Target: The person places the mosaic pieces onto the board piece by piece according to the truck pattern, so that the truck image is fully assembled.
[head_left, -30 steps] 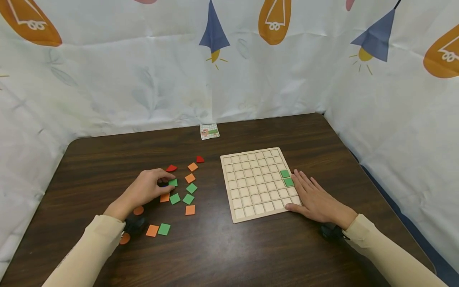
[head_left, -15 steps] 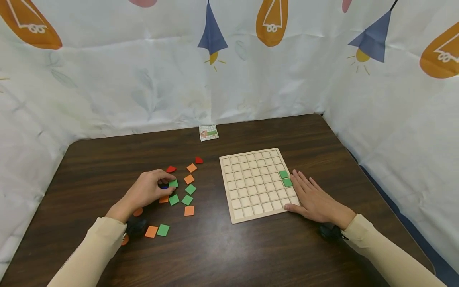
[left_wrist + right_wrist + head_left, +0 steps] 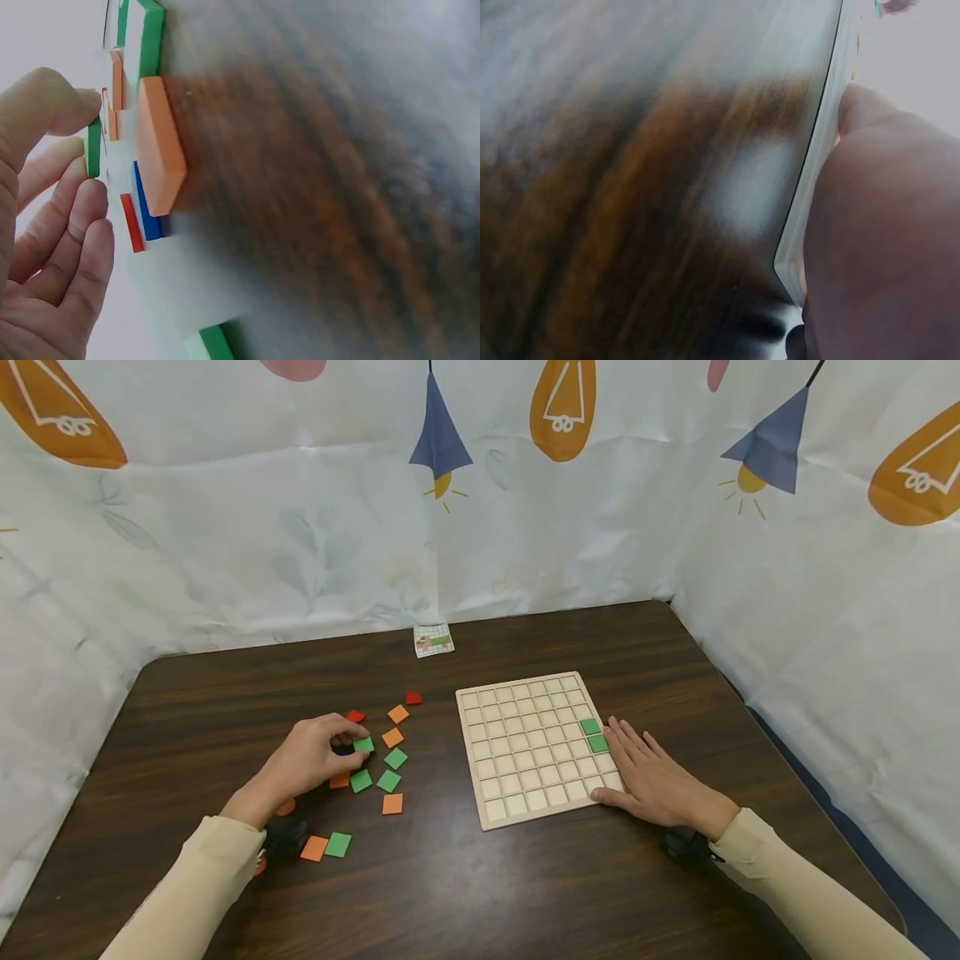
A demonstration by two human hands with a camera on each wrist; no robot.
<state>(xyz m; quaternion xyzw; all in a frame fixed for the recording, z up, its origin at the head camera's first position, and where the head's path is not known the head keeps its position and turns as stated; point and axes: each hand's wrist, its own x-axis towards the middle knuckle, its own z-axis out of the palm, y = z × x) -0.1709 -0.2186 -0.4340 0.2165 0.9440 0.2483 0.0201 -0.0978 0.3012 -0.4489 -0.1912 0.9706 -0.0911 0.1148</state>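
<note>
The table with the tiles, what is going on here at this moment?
A person sits at a dark table. The left hand pinches a green tile among loose green, orange and red tiles. The right hand lies flat against the right edge of a wooden grid board, fingers straight. Two green tiles already sit in the board near that edge; the other squares in view are bare. A small picture card lies at the far side.

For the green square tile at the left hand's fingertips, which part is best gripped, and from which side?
Probably its two opposite thin edges, taken from above. The green square tile is flat and thin, so the broad faces offer no purchase. The left hand pinches it that way, thumb on one edge, fingertips on the other. A blue piece and an orange tile crowd it, so come in steeply.
</note>
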